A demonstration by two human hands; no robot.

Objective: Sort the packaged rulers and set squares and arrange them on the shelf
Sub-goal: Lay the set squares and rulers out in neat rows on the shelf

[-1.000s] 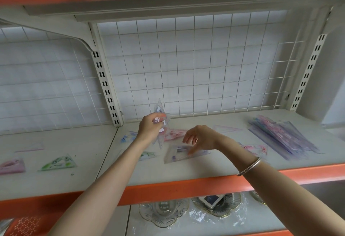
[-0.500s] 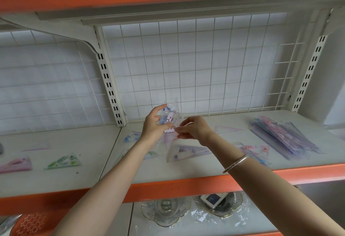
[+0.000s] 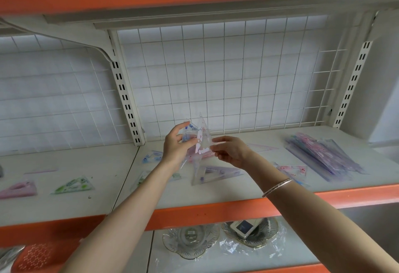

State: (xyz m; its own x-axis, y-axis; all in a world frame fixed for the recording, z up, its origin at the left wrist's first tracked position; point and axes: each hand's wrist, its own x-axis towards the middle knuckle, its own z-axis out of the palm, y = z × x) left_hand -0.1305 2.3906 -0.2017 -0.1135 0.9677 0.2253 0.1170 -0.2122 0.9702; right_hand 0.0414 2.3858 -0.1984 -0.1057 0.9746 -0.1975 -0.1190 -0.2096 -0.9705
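Cream-painted metal forms the shelf (image 3: 216,195), edged in orange, with a white wire grid behind it. At the right lies a fanned pile of packaged rulers (image 3: 323,156) in clear sleeves tinted purple and pink, their long axes running from far left to near right. Above the middle of the shelf, clear of it, are the packaged set squares (image 3: 200,136). These are see-through triangles, one printed blue and the other pink and white, standing upright with sharp tips pointing up and long axes near vertical. Flat beneath them rests a purple set square (image 3: 213,173), its narrow tip to the right. A green set square (image 3: 72,186) and a pink set square (image 3: 18,188) lie flat in the left bay. The left hand (image 3: 174,145) has its grip closed on the left side of the upright bundle, thumb raised against it. The right hand (image 3: 230,151) pinches the bundle's lower right edge between its fingertips. A silver bangle (image 3: 277,187) circles the right wrist.
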